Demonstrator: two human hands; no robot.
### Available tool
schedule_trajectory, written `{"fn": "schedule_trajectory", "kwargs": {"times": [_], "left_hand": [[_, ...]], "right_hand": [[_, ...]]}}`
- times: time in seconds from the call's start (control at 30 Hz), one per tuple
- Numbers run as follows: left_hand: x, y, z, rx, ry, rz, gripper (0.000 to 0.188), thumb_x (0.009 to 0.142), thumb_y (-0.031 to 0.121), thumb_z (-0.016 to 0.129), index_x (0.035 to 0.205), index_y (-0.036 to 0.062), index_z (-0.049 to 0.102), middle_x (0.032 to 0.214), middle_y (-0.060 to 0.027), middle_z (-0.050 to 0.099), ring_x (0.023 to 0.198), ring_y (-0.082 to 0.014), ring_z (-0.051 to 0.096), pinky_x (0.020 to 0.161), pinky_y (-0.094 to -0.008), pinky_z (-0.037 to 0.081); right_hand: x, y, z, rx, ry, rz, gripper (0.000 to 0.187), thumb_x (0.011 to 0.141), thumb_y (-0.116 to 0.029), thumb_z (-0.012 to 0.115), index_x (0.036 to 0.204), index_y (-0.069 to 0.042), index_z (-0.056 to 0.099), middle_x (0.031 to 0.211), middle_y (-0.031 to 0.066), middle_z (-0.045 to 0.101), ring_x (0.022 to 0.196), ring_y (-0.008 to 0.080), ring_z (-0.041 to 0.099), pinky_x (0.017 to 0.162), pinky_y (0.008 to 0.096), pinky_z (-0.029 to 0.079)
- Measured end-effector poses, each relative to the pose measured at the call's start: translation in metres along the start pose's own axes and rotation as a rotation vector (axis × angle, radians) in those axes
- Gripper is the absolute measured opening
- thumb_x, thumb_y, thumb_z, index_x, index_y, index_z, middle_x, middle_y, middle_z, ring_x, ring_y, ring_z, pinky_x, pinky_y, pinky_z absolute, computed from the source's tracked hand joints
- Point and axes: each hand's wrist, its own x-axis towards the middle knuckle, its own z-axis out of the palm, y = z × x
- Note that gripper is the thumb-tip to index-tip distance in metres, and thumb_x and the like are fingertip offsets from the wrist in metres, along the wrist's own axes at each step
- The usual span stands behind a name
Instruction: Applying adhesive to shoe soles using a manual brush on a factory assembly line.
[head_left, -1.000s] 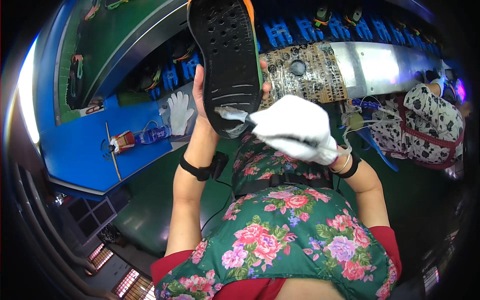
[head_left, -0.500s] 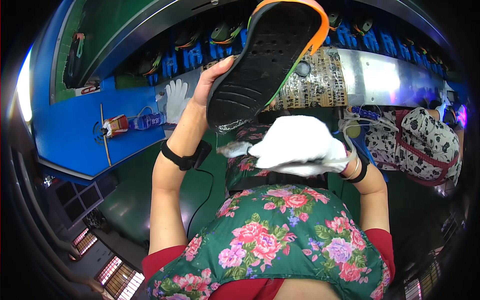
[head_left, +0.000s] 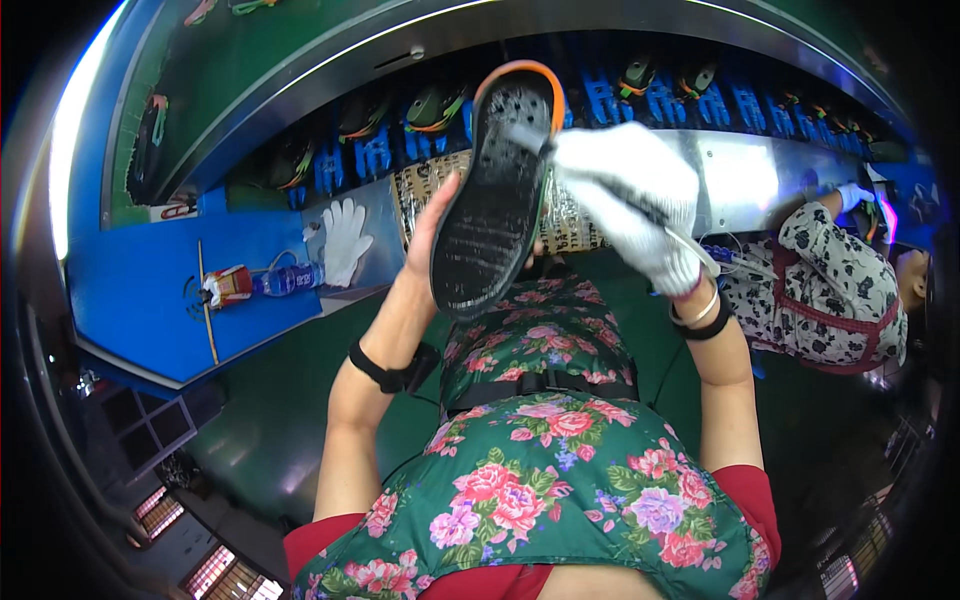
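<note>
My bare left hand (head_left: 430, 238) grips a black shoe sole (head_left: 482, 215) by its left edge, thumb along the side and the other fingers mostly hidden behind it. The sole is tilted up, its broad inner face toward me, with an orange and green rim at the far end. Wet, shiny streaks cover that face. A white knitted glove covers my right hand (head_left: 632, 190), which is closed around the handle of a brush (head_left: 524, 138). The brush's blurred bristles lie over the sole's far part, where small holes show.
On the blue table (head_left: 140, 270) at left lie a white glove (head_left: 345, 240), a bottle with a blue label (head_left: 288, 281) and a red-and-white carton (head_left: 230, 286). Blue racks (head_left: 372, 150) carrying shoe parts run along behind. A co-worker in a patterned garment (head_left: 815, 285) is at right.
My right hand has swung up and away with the brush, from the sole's near end to its far part. The sole has shifted down a little and stands more upright.
</note>
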Motion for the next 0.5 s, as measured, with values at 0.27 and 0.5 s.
{"fn": "schedule_trajectory", "kwargs": {"times": [0.27, 0.5], "left_hand": [[-0.011, 0.001, -0.009, -0.216, 0.115, 0.11, 0.077, 0.104, 0.062, 0.035, 0.151, 0.0021, 0.043, 0.138, -0.0319, 0.055, 0.114, -0.0507, 0.064, 0.093, -0.0598, 0.058], [-0.063, 0.011, -0.005, -0.019, -0.186, 0.372, 0.107, 0.086, 0.079, 0.059, 0.158, 0.0043, 0.031, 0.147, -0.0289, 0.042, 0.113, -0.0457, 0.057, 0.09, -0.0559, 0.054]], "right_hand": [[-0.038, -0.046, 0.029, 0.187, -0.213, -0.009, 0.026, 0.08, -0.003, 0.079, 0.105, -0.009, 0.077, 0.102, 0.0092, 0.076, 0.085, 0.0268, 0.071, 0.077, 0.0374, 0.057], [-0.043, -0.051, 0.0, 1.187, -0.009, 0.731, 0.014, 0.077, 0.001, 0.079, 0.091, 0.002, 0.076, 0.099, 0.0201, 0.075, 0.08, 0.0209, 0.07, 0.069, 0.0303, 0.056]]}}
